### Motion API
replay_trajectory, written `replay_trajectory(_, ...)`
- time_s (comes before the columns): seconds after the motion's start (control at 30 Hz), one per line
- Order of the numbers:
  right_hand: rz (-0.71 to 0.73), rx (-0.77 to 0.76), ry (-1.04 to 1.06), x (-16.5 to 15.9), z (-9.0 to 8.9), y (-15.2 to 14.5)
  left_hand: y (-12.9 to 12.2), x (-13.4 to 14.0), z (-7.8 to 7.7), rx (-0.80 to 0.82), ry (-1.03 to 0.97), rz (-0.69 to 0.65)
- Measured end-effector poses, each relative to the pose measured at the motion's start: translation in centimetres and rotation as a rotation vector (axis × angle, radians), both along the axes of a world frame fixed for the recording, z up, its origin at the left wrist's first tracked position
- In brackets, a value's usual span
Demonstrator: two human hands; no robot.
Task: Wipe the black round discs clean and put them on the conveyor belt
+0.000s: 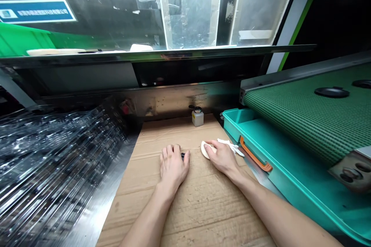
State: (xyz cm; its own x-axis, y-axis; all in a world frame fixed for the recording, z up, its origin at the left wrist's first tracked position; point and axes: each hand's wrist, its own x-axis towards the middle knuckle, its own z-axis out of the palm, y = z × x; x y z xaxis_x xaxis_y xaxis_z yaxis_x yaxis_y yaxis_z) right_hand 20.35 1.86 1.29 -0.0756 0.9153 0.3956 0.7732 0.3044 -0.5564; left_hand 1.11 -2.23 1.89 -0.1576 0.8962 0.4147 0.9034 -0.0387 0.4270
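My left hand [173, 164] rests on a sheet of cardboard [197, 200], fingers curled down over a small black part [182, 155]. Only a bit of that part shows between thumb and forefinger. To the right, my right hand [222, 156] grips a cream-coloured round pad [204, 149] between thumb and fingers, low over the cardboard. White crumpled cloth [236, 149] lies just beyond its knuckles. A small squarish pump bottle [198, 117] with a metal top and a yellow label stands at the cardboard's far end.
Stacked clear plastic trays [58, 158] fill the left side. A teal bin [295, 185] with an orange handle [255, 156] sits at right, partly beneath a green conveyor belt [304, 112] carrying black round parts [332, 92]. A metal shelf [179, 54] crosses the back.
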Motion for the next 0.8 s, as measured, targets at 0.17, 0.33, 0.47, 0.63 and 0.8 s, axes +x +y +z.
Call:
replay_trajectory(0.17,0.006,-0.007,-0.005,0.0,0.0,0.0,-1.1,0.3,1.0,-0.107,0.240,0.049)
replay_trajectory(0.33,0.009,0.003,-0.008,0.0,-0.1,0.0,-2.2,0.7,1.9,-0.217,0.325,0.024)
replay_trajectory(0.47,0.013,0.003,-0.008,0.1,-0.3,0.0,-2.2,0.3,1.4,-0.200,0.245,-0.030)
replay_trajectory(0.63,0.010,-0.005,-0.003,0.1,-0.5,0.1,-1.1,-1.7,1.2,-0.097,0.112,-0.008)
replay_trajectory(0.8,0.018,-0.007,-0.001,0.1,-0.5,0.1,1.1,-4.5,1.0,0.110,0.099,0.014)
